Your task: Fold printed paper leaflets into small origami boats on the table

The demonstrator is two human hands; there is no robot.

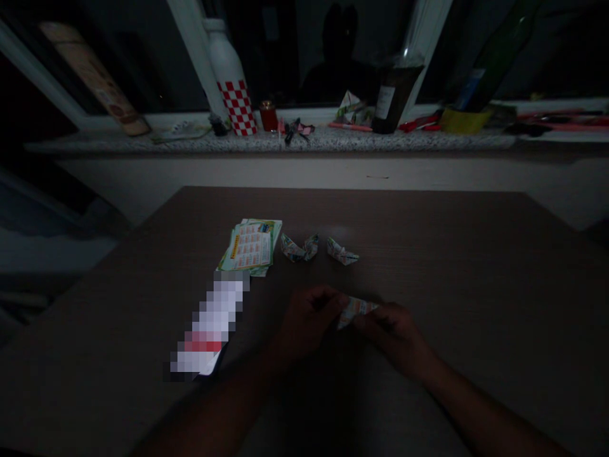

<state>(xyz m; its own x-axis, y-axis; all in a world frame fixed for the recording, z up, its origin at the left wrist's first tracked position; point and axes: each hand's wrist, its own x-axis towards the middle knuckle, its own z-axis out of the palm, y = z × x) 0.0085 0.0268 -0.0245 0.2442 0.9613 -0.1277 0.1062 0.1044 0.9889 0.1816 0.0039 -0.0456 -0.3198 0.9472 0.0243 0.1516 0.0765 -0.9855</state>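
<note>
My left hand [307,320] and my right hand [392,333] meet low over the brown table [476,266], each pinching one end of a small folded printed paper [356,311]. Both hands have their fingers closed on it. Beyond them lie two finished folded paper shapes, one [299,247] left and one [341,252] right. A stack of printed paper sheets [250,246] sits further left. The light is dim and the finger detail is hard to see.
A blurred-out flat object [209,327] lies left of my left hand. The stone windowsill [304,141] behind holds a red-and-white checked bottle [233,79], a small red jar [268,115], dark glass bottles [394,89], a yellow tape roll [464,119] and scattered pens.
</note>
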